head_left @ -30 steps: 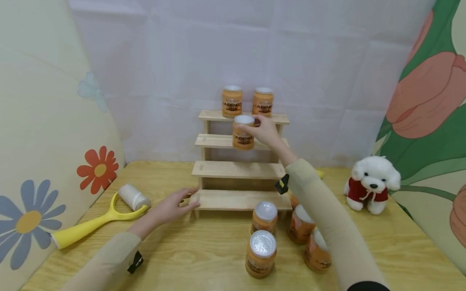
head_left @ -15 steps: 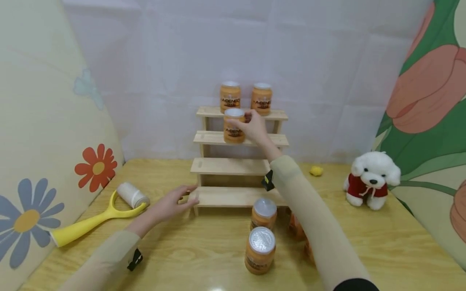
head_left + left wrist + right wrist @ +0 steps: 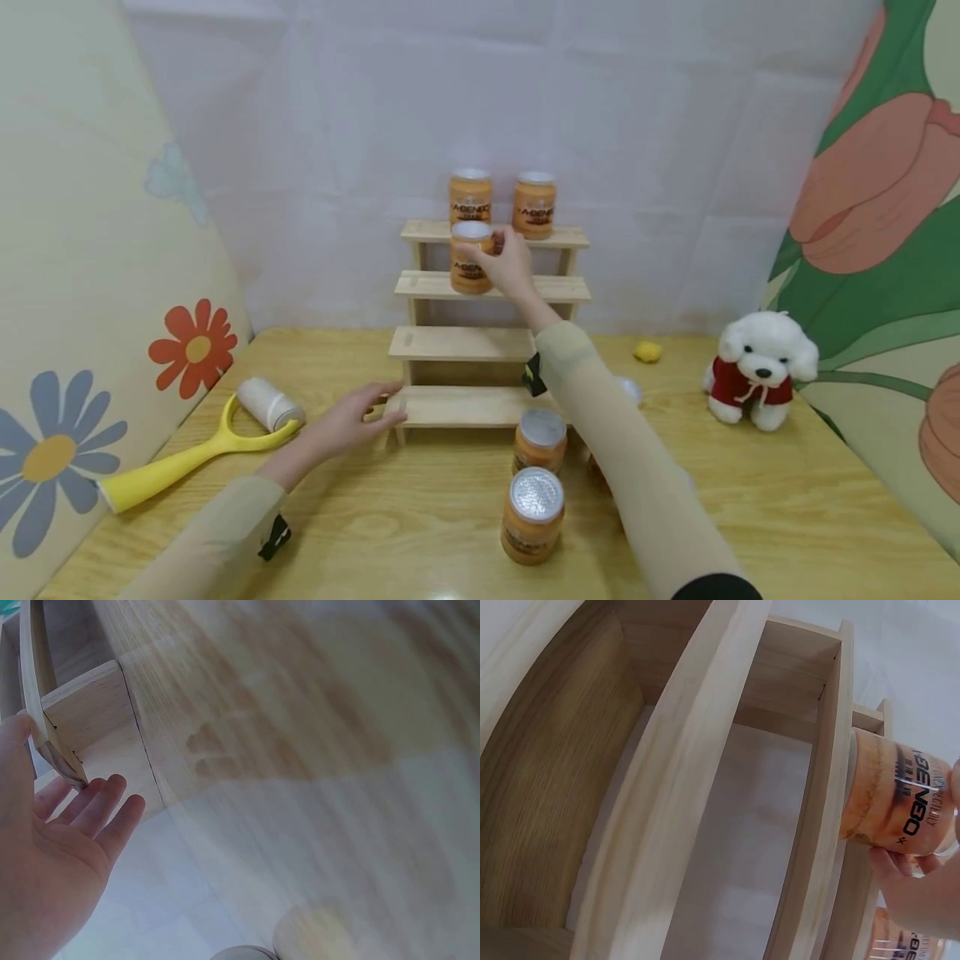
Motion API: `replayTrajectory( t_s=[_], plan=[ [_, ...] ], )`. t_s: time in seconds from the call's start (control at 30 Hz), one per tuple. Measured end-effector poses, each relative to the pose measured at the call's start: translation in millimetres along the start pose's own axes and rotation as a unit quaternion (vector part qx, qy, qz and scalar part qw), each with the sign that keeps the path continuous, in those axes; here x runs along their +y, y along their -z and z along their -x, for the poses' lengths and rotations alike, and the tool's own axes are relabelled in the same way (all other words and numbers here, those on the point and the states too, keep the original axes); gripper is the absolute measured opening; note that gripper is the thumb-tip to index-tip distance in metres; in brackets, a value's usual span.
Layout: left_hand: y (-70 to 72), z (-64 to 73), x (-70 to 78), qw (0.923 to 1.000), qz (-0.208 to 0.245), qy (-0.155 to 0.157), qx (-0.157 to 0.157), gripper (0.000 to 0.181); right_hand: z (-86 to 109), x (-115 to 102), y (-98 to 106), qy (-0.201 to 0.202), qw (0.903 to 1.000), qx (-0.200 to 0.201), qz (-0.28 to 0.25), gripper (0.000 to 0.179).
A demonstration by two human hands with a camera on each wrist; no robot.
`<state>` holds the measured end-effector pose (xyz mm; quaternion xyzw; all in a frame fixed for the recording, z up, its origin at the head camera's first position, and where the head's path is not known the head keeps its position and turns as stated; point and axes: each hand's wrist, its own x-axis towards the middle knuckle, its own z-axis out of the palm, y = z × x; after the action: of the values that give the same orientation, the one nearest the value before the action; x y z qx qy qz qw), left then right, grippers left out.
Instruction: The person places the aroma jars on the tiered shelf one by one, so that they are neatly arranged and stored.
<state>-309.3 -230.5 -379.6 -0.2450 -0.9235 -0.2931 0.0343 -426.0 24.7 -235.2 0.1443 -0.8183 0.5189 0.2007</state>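
Observation:
A stepped wooden shelf rack point(image 3: 457, 343) stands at the back of the table. My right hand point(image 3: 510, 265) grips an orange can point(image 3: 467, 273) with a silvery lid at the second tier from the top. In the right wrist view the base of this orange can point(image 3: 889, 791) is right at that tier's board, and fingers curl around its side. Two like cans, a left one point(image 3: 471, 193) and a right one point(image 3: 534, 207), sit on the top tier. My left hand point(image 3: 351, 425) holds the left end of the lowest board, thumb and fingers on either side of its corner point(image 3: 64, 761).
Two orange cans, a rear one point(image 3: 540, 437) and a nearer one point(image 3: 532, 521), stand before the rack; others are mostly hidden behind my right forearm. A yellow slingshot-shaped handle point(image 3: 187, 462) with a white roll lies left. A plush dog point(image 3: 761, 371) and small yellow object point(image 3: 647, 352) are right.
My right hand has carried the can leftward and slightly up along the second tier. The left hand has stayed at the lowest board's end. The small yellow object has come into fuller view.

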Motion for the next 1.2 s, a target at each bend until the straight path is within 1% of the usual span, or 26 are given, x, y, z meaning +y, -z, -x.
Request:
replayTrajectory(
  t_s=[0.07, 0.3, 0.57, 0.67, 0.8, 0.93, 1.03, 1.2],
  plan=[
    [0.1, 0.3, 0.4, 1.0, 0.004, -0.001, 0.0, 0.061, 0.5, 1, -1, 0.009, 0.9999, 0.006, 0.01, 0.056],
    [1.5, 0.2, 1.7, 1.0, 0.008, 0.0, -0.006, 0.062, -0.6, 3, -3, 0.031, 0.9994, 0.012, 0.004, 0.051],
    [-1.0, -3.4, -1.2, 0.9999, 0.008, -0.002, -0.007, 0.062, -2.2, 7, -5, 0.036, 0.9993, 0.007, -0.001, 0.05],
    [-1.3, -2.8, -3.3, 1.0, 0.005, 0.0, -0.006, 0.062, -1.9, 9, -5, 0.037, 0.9993, -0.004, -0.003, 0.05],
    [-1.6, -2.2, -5.0, 1.0, 0.001, 0.002, -0.004, 0.062, -0.1, 13, -1, 0.039, 0.9982, -0.032, -0.033, 0.051],
    [-1.9, -3.0, -5.2, 1.0, 0.003, 0.002, -0.006, 0.063, 5.4, 14, 10, 0.014, 0.9955, -0.067, -0.065, 0.058],
    [-0.9, -3.8, -5.2, 1.0, 0.003, 0.002, -0.007, 0.063, 10.7, 13, 20, -0.003, 0.9941, -0.086, -0.065, 0.063],
    [3.0, -6.2, -4.6, 1.0, 0.005, 0.005, -0.006, 0.064, 18.9, 11, 35, 0.009, 0.9934, -0.1, -0.056, 0.063]
  ],
)
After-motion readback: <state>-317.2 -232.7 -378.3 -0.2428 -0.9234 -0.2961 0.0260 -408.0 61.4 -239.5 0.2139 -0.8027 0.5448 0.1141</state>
